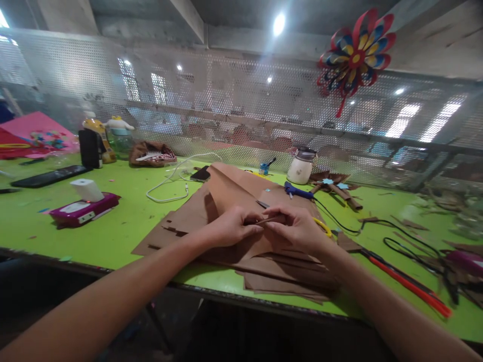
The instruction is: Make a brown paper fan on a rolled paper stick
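My left hand [237,223] and my right hand [296,229] meet over a pile of brown paper sheets [241,181]. Between them, both sets of fingers pinch a small folded strip of brown paper [272,219]. Just behind the fingers, the metal tip of a pair of scissors [262,204] shows on the pile. A yellow handle loop [322,226] pokes out beside my right hand; the part between is hidden. Beyond the right hand, a blue glue gun [298,191] lies at the pile's edge with its black cord trailing right.
On the green table [132,221] a purple power strip [85,208] holds a white charger [87,190]. Red-handled long tool [409,284] lies at right. A white jar [301,166] and brown paper tubes [345,193] stand behind. A perforated screen [234,100] closes the back.
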### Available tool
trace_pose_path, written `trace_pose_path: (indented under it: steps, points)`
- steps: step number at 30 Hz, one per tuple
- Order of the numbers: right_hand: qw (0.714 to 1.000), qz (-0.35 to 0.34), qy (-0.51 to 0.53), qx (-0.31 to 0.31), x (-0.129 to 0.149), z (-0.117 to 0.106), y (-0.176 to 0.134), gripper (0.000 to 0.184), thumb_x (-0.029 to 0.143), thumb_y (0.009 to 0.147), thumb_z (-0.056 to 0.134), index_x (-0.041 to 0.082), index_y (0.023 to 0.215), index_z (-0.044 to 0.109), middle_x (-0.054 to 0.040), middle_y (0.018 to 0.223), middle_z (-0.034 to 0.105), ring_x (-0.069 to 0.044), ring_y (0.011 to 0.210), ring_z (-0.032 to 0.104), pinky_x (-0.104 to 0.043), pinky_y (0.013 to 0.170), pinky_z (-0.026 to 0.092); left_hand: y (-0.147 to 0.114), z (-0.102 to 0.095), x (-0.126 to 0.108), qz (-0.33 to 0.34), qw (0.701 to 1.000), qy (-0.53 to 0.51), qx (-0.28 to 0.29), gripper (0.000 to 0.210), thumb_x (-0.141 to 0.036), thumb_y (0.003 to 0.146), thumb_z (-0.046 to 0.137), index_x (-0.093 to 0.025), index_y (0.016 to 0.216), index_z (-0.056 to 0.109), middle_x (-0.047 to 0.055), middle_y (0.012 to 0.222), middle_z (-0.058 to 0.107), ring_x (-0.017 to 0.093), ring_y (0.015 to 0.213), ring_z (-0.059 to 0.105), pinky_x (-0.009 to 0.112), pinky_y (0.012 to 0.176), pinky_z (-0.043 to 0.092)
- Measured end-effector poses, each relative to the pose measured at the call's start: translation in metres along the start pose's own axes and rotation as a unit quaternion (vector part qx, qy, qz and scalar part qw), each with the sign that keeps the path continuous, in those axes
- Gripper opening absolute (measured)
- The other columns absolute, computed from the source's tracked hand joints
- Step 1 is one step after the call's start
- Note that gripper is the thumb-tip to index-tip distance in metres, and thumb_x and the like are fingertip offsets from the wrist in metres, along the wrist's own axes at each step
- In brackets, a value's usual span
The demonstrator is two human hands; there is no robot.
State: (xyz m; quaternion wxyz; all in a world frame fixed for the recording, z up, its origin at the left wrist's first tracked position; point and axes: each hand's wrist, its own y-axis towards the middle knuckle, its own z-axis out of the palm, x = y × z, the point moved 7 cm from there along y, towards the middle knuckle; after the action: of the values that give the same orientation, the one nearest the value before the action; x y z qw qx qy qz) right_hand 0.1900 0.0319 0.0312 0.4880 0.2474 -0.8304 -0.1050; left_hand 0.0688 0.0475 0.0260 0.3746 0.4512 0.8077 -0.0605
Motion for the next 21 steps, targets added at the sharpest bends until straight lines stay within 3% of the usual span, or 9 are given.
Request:
trace_pose_path:
  steps: [3,7,10,18,21]
  points:
    - [0.999,0.038,-0.002,0.019,-0.005,0.001,0.001,0.034,0.035,0.072,0.065,0.017,0.101,0.064,-0.0041,0.084,0.069,-0.018,0.075,0.062,-0.028,0.066,0.048,0.001,-0.002,0.001,-0.01,1.0,0.001,-0.015,0.022,-0.02,0.08,0.051,-0.011,0.092,0.066,0.004,0.08,0.068,0.015,0.073,0.058,0.022,0.066,0.041]
    - [0.997,0.074,-0.011,-0.005,-0.01,-0.001,0.001,0.027,0.04,0.07,0.066,0.014,0.08,0.067,-0.0023,0.069,0.065,-0.014,0.063,0.057,-0.024,0.056,0.044,0.001,-0.002,0.004,-0.024,0.999,0.015,-0.028,0.019,-0.021,0.078,0.053,-0.009,0.085,0.067,0.002,0.071,0.066,0.012,0.065,0.055,0.019,0.059,0.039]
    - [0.996,0.084,0.011,-0.023,-0.011,-0.002,0.0,0.025,0.038,0.07,0.067,0.013,0.076,0.066,-0.0001,0.062,0.061,-0.011,0.057,0.052,-0.022,0.051,0.04,0.001,-0.001,0.002,-0.011,1.0,0.014,-0.026,0.02,-0.024,0.079,0.054,-0.01,0.085,0.067,0.001,0.07,0.064,0.011,0.064,0.053,0.019,0.058,0.037]
    - [1.0,0.027,-0.01,-0.011,-0.006,-0.005,0.002,0.022,0.036,0.07,0.068,0.014,0.073,0.067,-0.0024,0.068,0.063,-0.014,0.065,0.055,-0.024,0.059,0.041,-0.001,0.001,-0.003,0.016,0.998,0.057,-0.02,0.027,-0.028,0.087,0.044,-0.012,0.091,0.066,0.003,0.078,0.067,0.012,0.068,0.055,0.021,0.062,0.037]
    - [0.997,0.063,0.047,-0.007,-0.012,-0.003,0.003,0.025,0.037,0.069,0.069,0.015,0.081,0.067,-0.0031,0.074,0.066,-0.016,0.069,0.058,-0.026,0.061,0.044,-0.002,-0.002,-0.007,0.025,0.996,0.07,-0.04,0.025,-0.026,0.086,0.045,-0.013,0.092,0.066,0.004,0.08,0.068,0.012,0.069,0.056,0.021,0.062,0.037]
